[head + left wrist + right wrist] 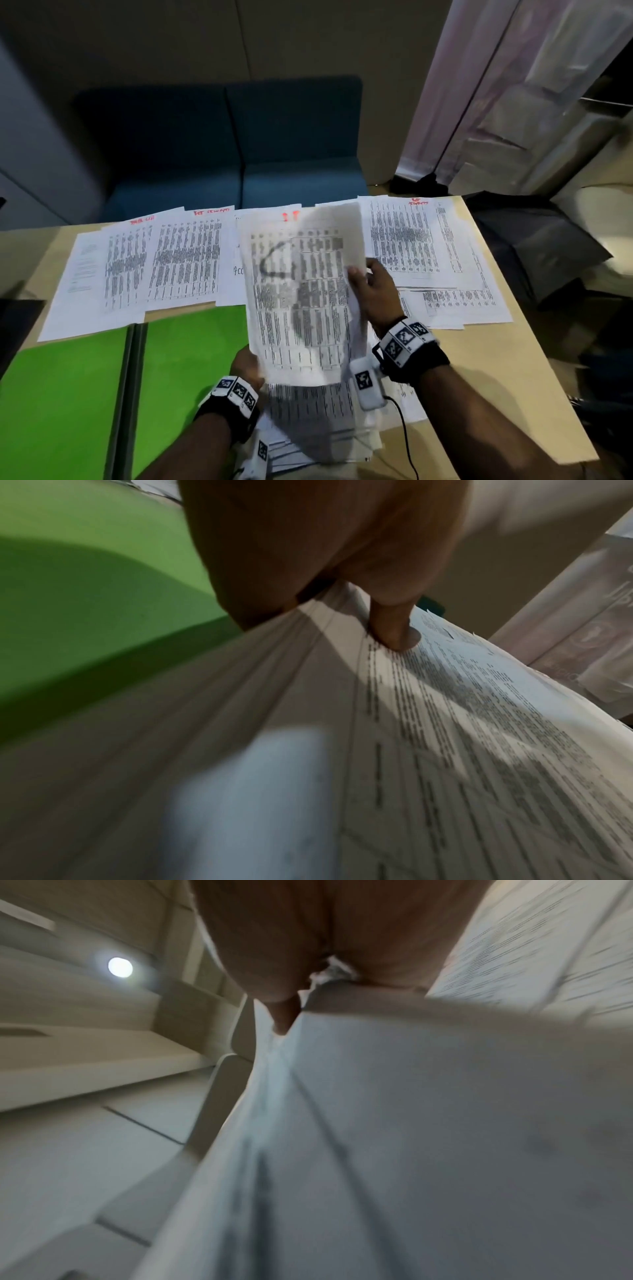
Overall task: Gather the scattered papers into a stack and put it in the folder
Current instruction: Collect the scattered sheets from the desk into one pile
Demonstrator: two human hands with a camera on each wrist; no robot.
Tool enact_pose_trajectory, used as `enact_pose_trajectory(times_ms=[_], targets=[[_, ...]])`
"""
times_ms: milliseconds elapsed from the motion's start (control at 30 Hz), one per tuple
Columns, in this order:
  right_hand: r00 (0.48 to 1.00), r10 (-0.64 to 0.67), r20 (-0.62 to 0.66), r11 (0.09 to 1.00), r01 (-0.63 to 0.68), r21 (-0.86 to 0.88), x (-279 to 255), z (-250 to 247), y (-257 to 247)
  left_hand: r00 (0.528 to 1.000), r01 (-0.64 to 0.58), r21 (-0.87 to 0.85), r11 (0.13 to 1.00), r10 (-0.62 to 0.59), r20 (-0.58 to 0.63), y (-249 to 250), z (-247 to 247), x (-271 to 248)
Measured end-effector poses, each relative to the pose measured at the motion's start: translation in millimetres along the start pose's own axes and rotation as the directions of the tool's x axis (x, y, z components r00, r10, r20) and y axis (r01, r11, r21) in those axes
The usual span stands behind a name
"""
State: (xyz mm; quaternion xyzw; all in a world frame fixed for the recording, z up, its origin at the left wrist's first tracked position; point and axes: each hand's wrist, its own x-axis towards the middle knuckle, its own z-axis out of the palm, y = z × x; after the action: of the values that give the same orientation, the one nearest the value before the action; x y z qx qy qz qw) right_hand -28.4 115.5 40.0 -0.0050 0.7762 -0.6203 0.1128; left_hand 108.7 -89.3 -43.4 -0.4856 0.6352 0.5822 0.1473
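Over the table, held papers in both hands' closed grip: left, right.

My left hand pinches the edge of a sheaf of printed papers, thumb pressed on top, with the green folder just beside it.

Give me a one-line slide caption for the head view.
Both hands, left hand and right hand, hold a paper stack above the open green folder; more sheets remain on the table.
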Motion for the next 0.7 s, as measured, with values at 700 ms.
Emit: enact_pose_trajectory(times_ms=[700], targets=[[0.912, 0.292, 0.288, 0.675, 0.016, -0.738, -6.6, -11.7, 77.7, 0.994, -0.102, 0.175, 0.979, 0.105, -0.006, 1.4, 4.8, -1.9]])
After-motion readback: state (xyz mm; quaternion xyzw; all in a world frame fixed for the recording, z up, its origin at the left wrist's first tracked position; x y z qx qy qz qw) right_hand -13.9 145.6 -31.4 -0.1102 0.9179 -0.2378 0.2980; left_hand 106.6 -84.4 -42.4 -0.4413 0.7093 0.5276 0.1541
